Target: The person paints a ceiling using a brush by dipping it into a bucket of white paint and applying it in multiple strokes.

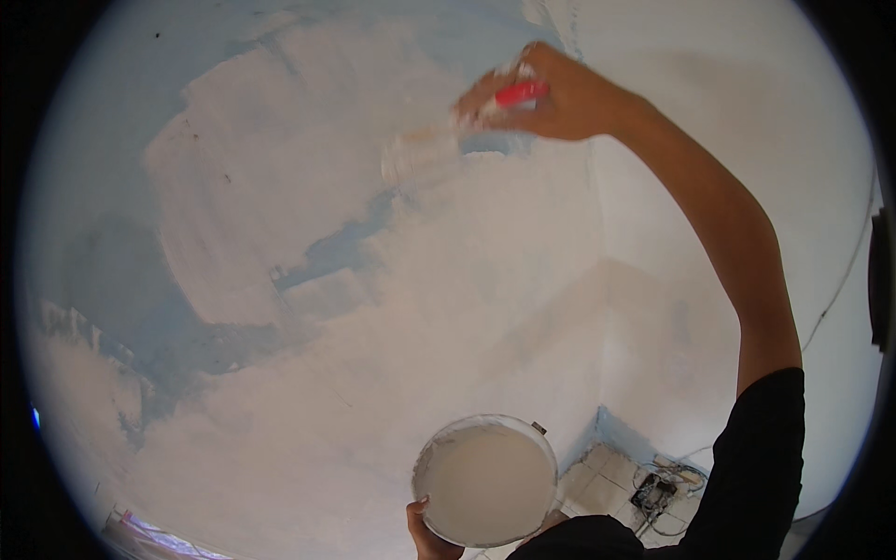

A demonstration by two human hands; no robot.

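Observation:
Raised against the wall, my right hand (pixel 532 98) is closed round a paintbrush (pixel 521 92) with a red handle end. Its broad bristles are smeared by motion and touch the wall (pixel 280 168) left of the hand. White paint marks my fingers. Low in the view, my left hand (pixel 432 535) grips the left rim of a round bucket (pixel 484 417), its thumb over the edge. Whitish paint (pixel 490 481) is in the bucket. Uneven white coating covers much of the light blue wall, with blue patches showing at the left, in the middle and beside the brush.
A corner runs down right of centre to a second, whiter wall (pixel 728 187). On the tiled floor (pixel 597 476) below lies a dark box-like thing (pixel 654 491) amid tangled wires. A thin cable (pixel 845 280) hangs at the far right, near a dark object (pixel 879 280).

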